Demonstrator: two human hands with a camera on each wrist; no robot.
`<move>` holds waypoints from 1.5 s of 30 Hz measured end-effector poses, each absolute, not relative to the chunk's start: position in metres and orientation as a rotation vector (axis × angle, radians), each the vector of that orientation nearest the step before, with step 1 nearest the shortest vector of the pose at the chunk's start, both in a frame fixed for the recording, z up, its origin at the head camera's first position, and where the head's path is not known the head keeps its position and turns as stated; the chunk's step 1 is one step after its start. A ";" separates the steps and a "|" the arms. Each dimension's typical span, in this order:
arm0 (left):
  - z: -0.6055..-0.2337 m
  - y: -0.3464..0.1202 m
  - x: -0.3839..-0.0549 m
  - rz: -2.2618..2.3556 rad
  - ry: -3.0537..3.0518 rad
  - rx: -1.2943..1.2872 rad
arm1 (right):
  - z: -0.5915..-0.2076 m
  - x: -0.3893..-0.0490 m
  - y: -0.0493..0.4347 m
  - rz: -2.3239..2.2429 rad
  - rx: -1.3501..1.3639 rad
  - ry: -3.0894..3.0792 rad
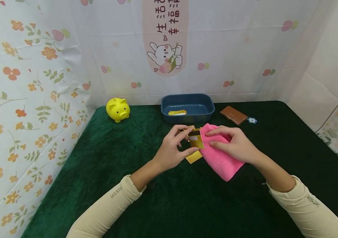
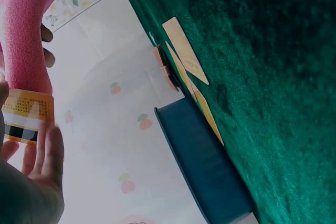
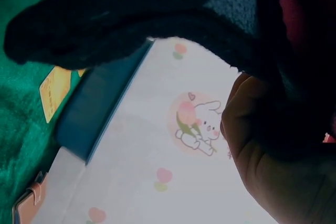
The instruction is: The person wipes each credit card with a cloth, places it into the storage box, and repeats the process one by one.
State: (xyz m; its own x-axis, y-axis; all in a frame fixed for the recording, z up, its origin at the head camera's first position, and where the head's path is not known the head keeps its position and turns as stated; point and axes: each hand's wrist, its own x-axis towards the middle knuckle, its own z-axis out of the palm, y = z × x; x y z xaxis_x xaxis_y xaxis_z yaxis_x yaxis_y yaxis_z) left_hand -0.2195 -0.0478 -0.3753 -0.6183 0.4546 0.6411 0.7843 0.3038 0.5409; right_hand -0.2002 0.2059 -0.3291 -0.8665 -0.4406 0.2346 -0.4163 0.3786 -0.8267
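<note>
My left hand (image 1: 172, 150) pinches a yellow bank card (image 1: 198, 142) by its edges, its dark stripe and white strip facing me. The pink cloth (image 1: 224, 165) is in my right hand (image 1: 240, 145), gripped between thumb and fingers, and its edge meets the card's right side. In the left wrist view the cloth (image 2: 26, 30) hangs down against the card (image 2: 31, 103). Below, several yellow cards (image 1: 193, 157) lie on the green tabletop, partly hidden by the hands. In the right wrist view the cloth (image 3: 79, 24) looks dark in shadow.
Behind the hands stands a blue basin (image 1: 187, 119) with yellow cards (image 1: 177, 112) inside. A brown wallet (image 1: 233, 115) and a blue-and-white chip (image 1: 252, 120) lie to its right. A yellow piggy bank (image 1: 117, 109) stands at the back left. Patterned curtains surround the table.
</note>
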 end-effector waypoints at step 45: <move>-0.373 -0.054 -0.213 -1.823 -1.954 -1.290 | -0.325 -0.199 0.209 -1.567 -0.802 2.636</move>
